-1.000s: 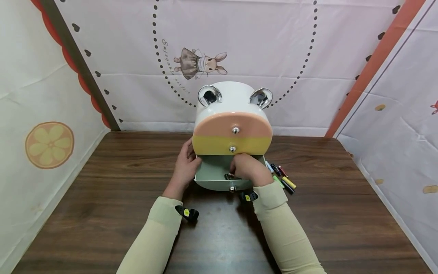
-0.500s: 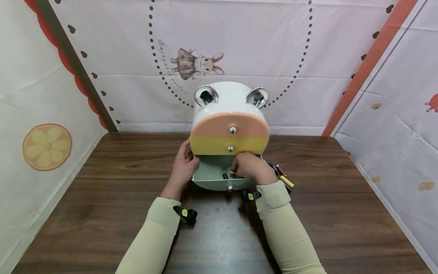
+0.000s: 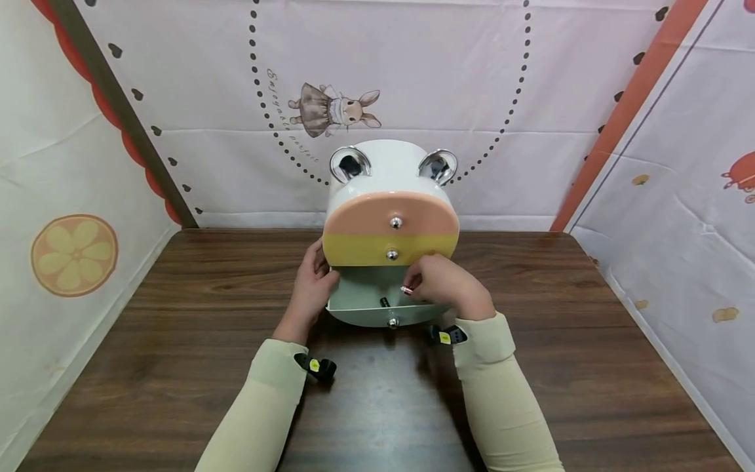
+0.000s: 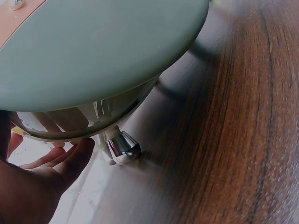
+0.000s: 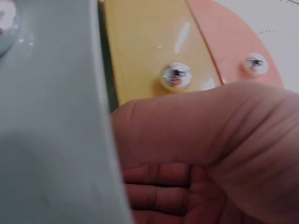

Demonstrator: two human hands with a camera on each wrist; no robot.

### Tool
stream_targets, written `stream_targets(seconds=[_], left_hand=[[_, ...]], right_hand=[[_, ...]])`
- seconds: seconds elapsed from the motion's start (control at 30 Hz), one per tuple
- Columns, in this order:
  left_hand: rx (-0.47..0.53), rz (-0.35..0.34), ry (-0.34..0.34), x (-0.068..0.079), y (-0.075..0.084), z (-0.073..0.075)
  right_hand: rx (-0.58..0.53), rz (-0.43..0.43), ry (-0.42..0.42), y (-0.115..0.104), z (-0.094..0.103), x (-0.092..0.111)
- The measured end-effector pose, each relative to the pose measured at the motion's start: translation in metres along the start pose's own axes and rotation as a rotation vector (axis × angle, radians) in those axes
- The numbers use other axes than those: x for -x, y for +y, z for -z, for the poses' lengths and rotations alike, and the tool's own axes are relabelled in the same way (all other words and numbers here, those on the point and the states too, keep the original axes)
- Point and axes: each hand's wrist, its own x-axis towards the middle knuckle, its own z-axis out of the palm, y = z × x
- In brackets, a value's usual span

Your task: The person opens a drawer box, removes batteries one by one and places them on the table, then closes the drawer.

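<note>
A white cabinet with chrome ears has a peach top front, a yellow middle front and a pulled-out green bottom drawer. My left hand rests along the cabinet's left side; the left wrist view has thumb and fingertips touching that side. Over the drawer, my right hand pinches a small red-and-silver cylinder that looks like a battery. A small black cylinder lies on the drawer floor. The right wrist view shows the thumb behind the drawer front, the held cylinder hidden.
Round chrome knobs stick out from all three fronts, one being the yellow front's knob. Short chrome feet hold the cabinet above the dark wooden table. A printed cloth hangs close behind.
My right hand has lifted slightly and shifted right, with the red cylinder pinched, leaving the black one in the drawer. It now covers the markers at the cabinet's right. My left hand stays put.
</note>
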Motion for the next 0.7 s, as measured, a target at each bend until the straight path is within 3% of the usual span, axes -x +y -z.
stream_targets(seconds=[0.27,0.7], left_hand=[[-0.011,-0.002,-0.009,0.003,0.005,-0.001],[-0.004,-0.017,-0.006,0.0,0.0,0.0]], right_hand=[[-0.086,0.014,0.02,0.003,0.013,0.014],[-0.145,-0.045,0.018,0.018,0.028,0.033]])
